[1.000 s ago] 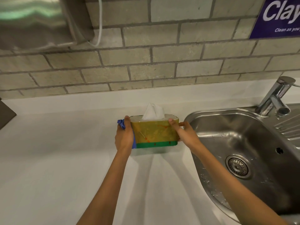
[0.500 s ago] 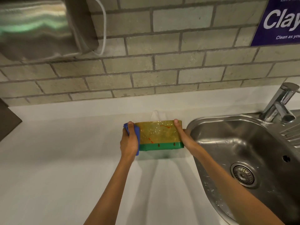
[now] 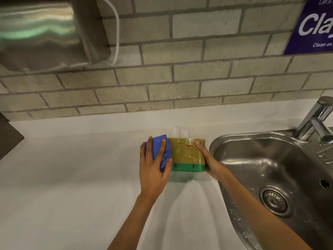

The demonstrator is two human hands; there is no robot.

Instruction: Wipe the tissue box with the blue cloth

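Observation:
The tissue box is yellow-olive with a green band along its near edge and reddish stains, and it sits tipped back on the white counter. A white tissue tip peeks out behind it. My left hand presses a crumpled blue cloth against the box's left end. My right hand grips the box's right end, thumb on the upper face.
A steel sink with a drain lies directly right of the box, its tap at the far right. A brick wall runs behind the white counter. A metal dispenser hangs at upper left; a purple sign hangs upper right.
The box has tipped back, so its yellow face now points up and the tissue is mostly hidden. My left hand with the cloth has shifted from the box's side onto its left end.

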